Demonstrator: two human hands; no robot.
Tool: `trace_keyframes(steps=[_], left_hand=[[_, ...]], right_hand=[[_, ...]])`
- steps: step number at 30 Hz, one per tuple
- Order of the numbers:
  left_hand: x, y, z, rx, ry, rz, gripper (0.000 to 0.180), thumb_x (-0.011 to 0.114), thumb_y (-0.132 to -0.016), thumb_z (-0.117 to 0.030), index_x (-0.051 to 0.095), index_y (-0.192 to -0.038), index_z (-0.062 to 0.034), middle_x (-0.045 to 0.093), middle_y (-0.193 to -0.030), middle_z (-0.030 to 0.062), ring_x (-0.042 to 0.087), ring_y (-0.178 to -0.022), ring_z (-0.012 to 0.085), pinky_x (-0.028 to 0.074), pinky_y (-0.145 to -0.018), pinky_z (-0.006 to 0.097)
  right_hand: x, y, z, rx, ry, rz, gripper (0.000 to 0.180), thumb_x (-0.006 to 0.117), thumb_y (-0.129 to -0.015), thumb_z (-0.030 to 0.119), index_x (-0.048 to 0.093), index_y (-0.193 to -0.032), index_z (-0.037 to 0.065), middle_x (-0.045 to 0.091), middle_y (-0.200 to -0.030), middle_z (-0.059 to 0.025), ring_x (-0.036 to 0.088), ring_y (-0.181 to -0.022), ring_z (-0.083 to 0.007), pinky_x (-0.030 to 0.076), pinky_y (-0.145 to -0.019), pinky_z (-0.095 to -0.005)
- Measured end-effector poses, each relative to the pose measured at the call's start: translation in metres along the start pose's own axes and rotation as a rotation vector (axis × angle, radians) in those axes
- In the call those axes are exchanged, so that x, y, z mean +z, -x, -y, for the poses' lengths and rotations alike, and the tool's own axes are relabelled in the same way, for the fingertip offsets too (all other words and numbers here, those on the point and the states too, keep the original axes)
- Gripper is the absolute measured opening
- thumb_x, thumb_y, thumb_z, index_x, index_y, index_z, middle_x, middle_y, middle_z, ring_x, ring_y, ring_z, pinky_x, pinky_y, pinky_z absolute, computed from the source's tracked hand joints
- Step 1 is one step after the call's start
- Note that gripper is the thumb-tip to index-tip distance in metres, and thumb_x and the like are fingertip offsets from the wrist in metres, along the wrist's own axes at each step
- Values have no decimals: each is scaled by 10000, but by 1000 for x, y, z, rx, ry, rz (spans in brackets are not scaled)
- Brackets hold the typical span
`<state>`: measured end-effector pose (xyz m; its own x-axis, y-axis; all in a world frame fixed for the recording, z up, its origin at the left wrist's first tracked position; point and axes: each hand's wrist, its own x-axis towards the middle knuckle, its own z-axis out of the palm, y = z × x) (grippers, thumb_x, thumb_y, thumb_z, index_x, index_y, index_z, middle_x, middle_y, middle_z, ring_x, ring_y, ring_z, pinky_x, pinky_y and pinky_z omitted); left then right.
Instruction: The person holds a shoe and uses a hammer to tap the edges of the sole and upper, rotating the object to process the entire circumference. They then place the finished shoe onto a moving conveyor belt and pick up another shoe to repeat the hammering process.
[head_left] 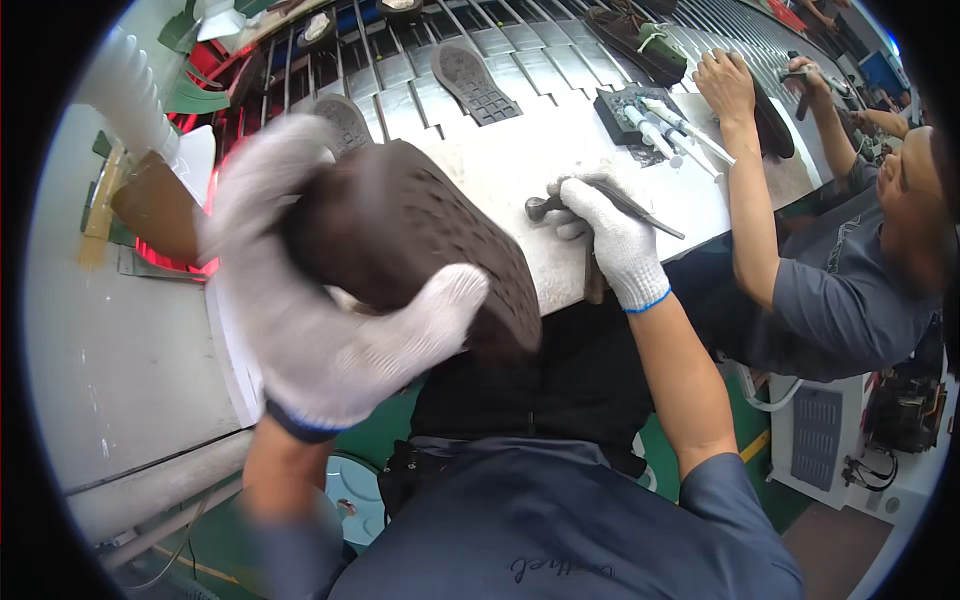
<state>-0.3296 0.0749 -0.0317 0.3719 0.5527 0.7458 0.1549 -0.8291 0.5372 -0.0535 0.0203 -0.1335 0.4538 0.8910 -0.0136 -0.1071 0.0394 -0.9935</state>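
My left hand (pixel 340 350), in a white knit glove and blurred by motion, is closed around a dark brown shoe (pixel 440 240). The shoe is tilted, its studded tread turned up and to the right. To its right, my gloved right hand (pixel 610 225) grips a hammer (pixel 538 208) just above the white worktop. The round hammer face points left, a thin pointed end sticks out to the right, and part of the handle shows below my fingers. Hammer and shoe are apart.
A white worktop (pixel 560 265) borders a slatted conveyor (pixel 540 70) carrying loose soles (pixel 475 82) and a brown shoe (pixel 640 45). A dark box (pixel 635 115) holds white-handled tools. At right, a co-worker's hand (pixel 725 85) rests on a dark shoe. A ribbed hose (pixel 130 90) hangs at left.
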Motion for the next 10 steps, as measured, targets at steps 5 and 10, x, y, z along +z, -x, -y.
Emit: trace_keyframes(steps=[5, 10], left_hand=[[-42, -51, -63, 115, -374, 521, 1054, 1092, -557, -440, 669, -1374, 75, 780, -1164, 194, 787, -1088, 302, 621, -963, 402], [-41, -39, -60, 173, -431, 491, 978, 1061, -663, -427, 648, -1402, 63, 783, -1195, 219, 800, -1075, 356, 623, -978, 412]], right_hand=[[-1, 7, 7, 97, -88, 56, 216, 750, -1028, 179, 762, -1111, -20, 797, -1018, -115, 757, -820, -136, 605, -700, -265], [13, 62, 81, -96, -280, 278, 299, 687, -1075, 180, 702, -1261, -53, 797, -1161, -168, 786, -863, -233, 637, -754, -318]])
